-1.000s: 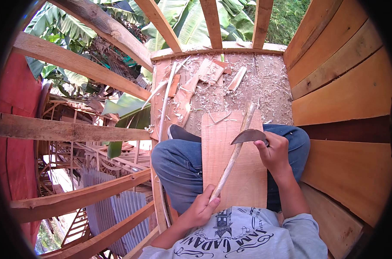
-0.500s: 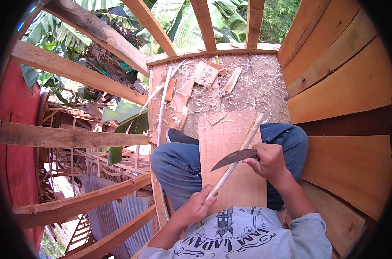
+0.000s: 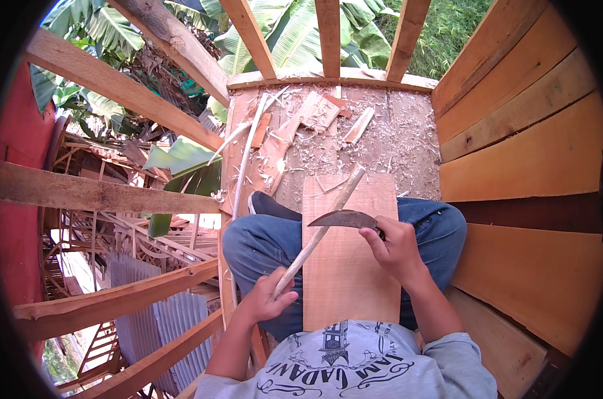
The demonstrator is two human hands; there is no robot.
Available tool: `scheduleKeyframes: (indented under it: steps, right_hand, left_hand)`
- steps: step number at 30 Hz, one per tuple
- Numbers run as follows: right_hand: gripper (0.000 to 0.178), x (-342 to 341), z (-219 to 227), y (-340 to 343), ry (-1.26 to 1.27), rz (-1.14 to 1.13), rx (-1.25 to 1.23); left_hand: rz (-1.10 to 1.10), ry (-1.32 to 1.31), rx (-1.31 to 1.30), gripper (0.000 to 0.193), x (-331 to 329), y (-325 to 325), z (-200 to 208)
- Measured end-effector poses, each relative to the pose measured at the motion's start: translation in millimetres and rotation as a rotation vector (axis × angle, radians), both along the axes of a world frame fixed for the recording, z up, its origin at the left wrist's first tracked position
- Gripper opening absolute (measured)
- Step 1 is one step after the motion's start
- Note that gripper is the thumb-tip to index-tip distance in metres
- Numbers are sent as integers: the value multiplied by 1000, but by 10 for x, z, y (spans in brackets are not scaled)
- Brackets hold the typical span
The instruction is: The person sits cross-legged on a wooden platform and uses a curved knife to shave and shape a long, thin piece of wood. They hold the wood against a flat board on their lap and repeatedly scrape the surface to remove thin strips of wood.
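Observation:
My left hand [image 3: 269,296] is closed round the lower end of a pale wooden stick [image 3: 335,205], which slants up and away to the right. A knife with a dark curved blade [image 3: 341,218] is gripped in my right hand [image 3: 393,247], its handle mostly hidden by the fingers. The blade lies across the upper half of the stick and points left; whether its edge touches the wood I cannot tell. Beneath both, a flat wooden board [image 3: 355,286] rests over my lap between my bent knees.
Wood shavings and offcuts [image 3: 359,125] litter the plank floor [image 3: 408,153] ahead. Long thin strips [image 3: 247,156] lie along the left edge, by open railings [image 3: 109,205]. A plank wall [image 3: 527,159] stands close on the right. Corrugated sheets [image 3: 138,299] lie below the railings.
Both hands have shifted left, with the stick and knife. The knife is farther up the stick, its blade turned more level. My left hand is farther from the board.

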State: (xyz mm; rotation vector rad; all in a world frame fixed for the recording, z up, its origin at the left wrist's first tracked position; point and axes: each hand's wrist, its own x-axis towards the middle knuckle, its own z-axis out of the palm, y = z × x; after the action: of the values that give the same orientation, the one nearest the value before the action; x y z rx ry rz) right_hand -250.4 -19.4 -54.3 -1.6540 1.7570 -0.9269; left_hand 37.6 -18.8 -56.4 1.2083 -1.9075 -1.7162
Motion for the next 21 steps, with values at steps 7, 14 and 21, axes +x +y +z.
scheduleKeyframes:
  steps: [7, 14, 21]
  right_hand:
    - [31, 250, -105, 48, 100, 251, -77]
    - [21, 199, -20, -128, -71, -15, 5]
    - [27, 274, -137, -30, -208, -20, 73]
  left_hand:
    - [-41, 15, -31, 22, 12, -108, -77]
    - [-28, 48, 11, 17, 60, -160, -155]
    - [-32, 104, 65, 15, 97, -224, -235]
